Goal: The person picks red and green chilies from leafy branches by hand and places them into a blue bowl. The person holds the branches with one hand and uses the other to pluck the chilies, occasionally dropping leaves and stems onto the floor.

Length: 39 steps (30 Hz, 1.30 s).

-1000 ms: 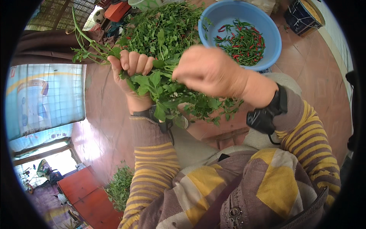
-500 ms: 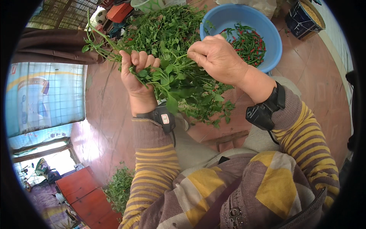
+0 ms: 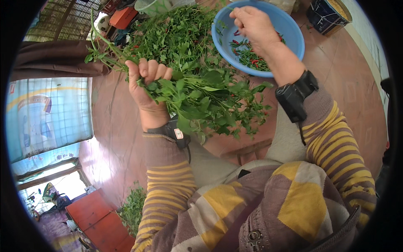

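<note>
My left hand [image 3: 147, 90] is closed round the stems of a leafy green chili plant [image 3: 197, 98], whose bare stem ends stick out to the upper left. Its leafy top spreads to the right above my knees. Over the far left part of a blue basin [image 3: 299, 54], my right hand [image 3: 256, 29] is closed in a pinch. A thin green bit shows by its fingertips, too small to name. Red and green chilies [image 3: 252, 59] lie in the basin, partly hidden behind my right hand and wrist.
A large heap of cut chili plants [image 3: 172, 38] lies on the tiled floor beyond my left hand. A dark bucket of yellow grain [image 3: 325, 19] stands at the far right. More greens [image 3: 133, 208] lie beside a red wooden box [image 3: 98, 222] at the near left.
My right hand has moved away from the plant, up and right, to above the basin. My left hand keeps its hold on the plant, whose leafy top has swung slightly right.
</note>
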{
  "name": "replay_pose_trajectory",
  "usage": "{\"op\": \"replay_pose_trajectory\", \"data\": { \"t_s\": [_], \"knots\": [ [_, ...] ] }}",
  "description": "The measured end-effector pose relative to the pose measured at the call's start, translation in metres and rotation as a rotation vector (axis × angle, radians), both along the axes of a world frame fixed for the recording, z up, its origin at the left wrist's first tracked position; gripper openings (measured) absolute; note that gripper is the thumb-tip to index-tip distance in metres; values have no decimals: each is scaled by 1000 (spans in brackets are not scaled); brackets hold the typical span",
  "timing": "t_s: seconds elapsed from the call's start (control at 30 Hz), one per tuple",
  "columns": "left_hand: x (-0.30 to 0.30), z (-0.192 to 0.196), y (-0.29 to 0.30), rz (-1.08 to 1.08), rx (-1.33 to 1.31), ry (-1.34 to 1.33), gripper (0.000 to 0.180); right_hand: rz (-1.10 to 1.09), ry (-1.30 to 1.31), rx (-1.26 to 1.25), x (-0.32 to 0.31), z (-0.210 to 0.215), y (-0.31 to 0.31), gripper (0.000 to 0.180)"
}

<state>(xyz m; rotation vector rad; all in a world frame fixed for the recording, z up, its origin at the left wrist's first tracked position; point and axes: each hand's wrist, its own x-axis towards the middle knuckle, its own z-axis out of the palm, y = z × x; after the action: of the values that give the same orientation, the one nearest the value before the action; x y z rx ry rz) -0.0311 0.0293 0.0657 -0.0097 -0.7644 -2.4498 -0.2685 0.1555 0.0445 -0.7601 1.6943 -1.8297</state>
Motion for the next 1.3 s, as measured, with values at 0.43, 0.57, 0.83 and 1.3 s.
{"op": "replay_pose_trajectory", "data": {
  "t_s": [0.43,0.57,0.83,1.3],
  "knots": [
    [1,-4,-5,11,123,87,34,689,911,318,71,18,17,36],
    [5,-1,-2,77,57,-145,28,581,793,283,59,11,13,26],
    [17,-3,-11,-11,-61,-292,33,492,771,151,52,10,12,23],
    [18,2,-9,29,-270,46,48,855,357,293,61,20,16,26]
  ]
}}
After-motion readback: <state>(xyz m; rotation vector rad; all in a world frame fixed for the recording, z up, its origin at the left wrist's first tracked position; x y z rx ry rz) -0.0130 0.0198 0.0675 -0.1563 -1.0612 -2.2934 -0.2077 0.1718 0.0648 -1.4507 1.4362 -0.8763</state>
